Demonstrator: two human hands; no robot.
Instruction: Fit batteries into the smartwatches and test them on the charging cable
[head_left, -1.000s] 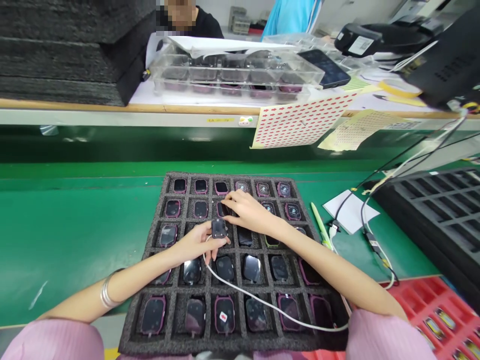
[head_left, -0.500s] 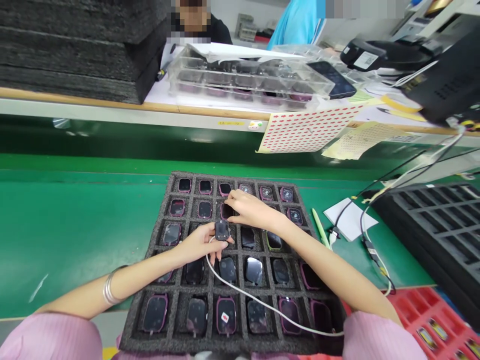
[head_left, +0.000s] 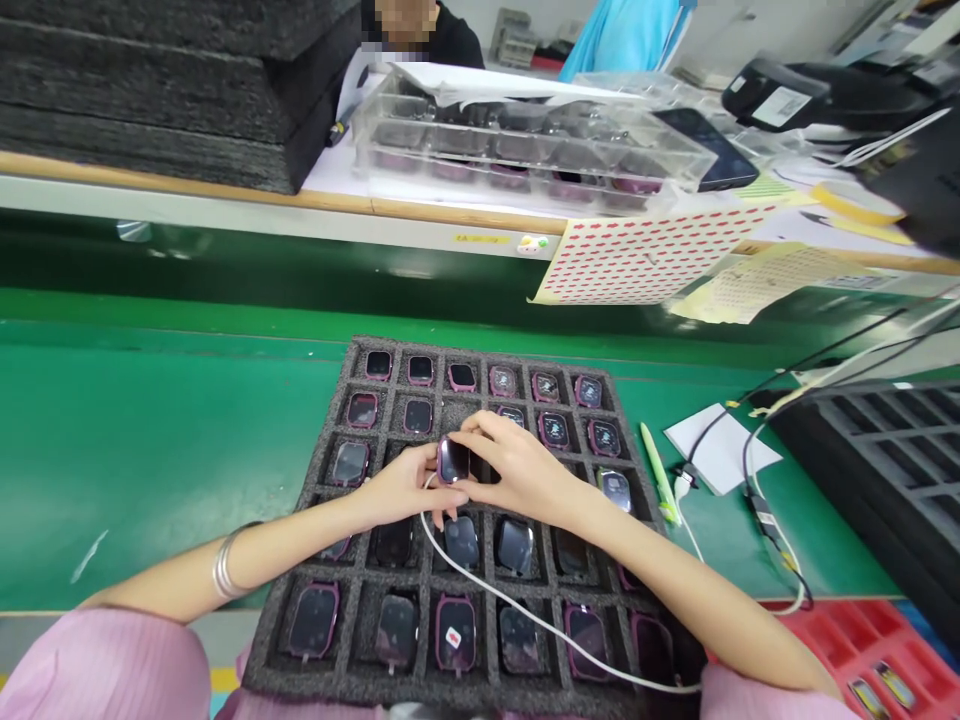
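Note:
A smartwatch [head_left: 453, 461] with a dark screen and purple case is held upright over the middle of a black foam tray [head_left: 315, 680]. My right hand [head_left: 521, 468] pinches it from the right, fingers at its top and side. From the left, my left hand [head_left: 405, 487] closes around the small black square charger on the white cable [head_left: 510, 602]. The watch hides that charger, and the two appear to be together. Below my hands, other watches lie in the tray's compartments, one bearing a red arrow sticker [head_left: 453, 637]. Several at the upper right have lit faces [head_left: 553, 430].
A green pen [head_left: 657, 470], white paper [head_left: 721, 448] and cables [head_left: 763, 515] lie right of the tray. Farther right are another black tray [head_left: 892, 450] and a red tray [head_left: 840, 640]. A shelf with clear plastic trays [head_left: 525, 150] and stacked foam [head_left: 150, 100] runs behind; people sit beyond.
My right hand has lifted a watch out of its compartment in the tray and brought it down to the charger in my left hand. The view has shifted slightly.

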